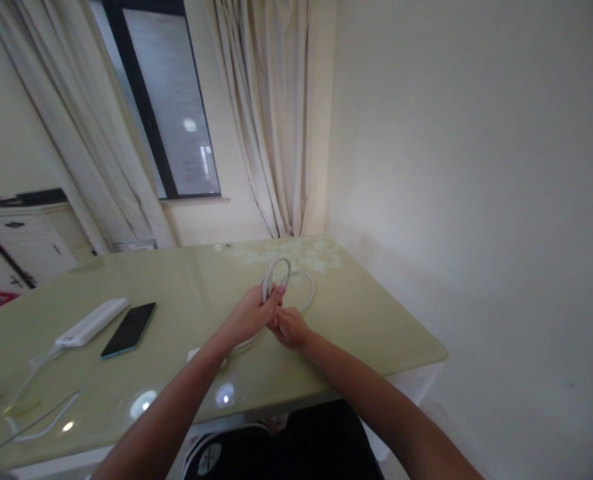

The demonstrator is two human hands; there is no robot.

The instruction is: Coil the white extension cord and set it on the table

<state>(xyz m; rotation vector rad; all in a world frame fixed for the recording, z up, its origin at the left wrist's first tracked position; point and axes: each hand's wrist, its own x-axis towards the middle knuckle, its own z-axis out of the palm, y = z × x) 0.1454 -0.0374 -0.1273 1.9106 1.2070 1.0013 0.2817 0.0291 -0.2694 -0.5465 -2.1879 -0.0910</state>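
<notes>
My left hand [251,313] is closed around a folded bundle of white cable [276,273], with one loop standing up above my fingers. A second loop of the same cable lies on the pale green glass table [376,313] just to the right. My right hand [289,328] sits right below and beside the left, fingers curled on the cable's lower part. The cable runs back toward a small white block [195,354] near my left forearm.
A white power strip [92,321] and a dark phone [129,329] lie on the table to the left. Thin white cords [41,413] trail along the front left edge. A wall stands close on the right; curtains and a window are behind.
</notes>
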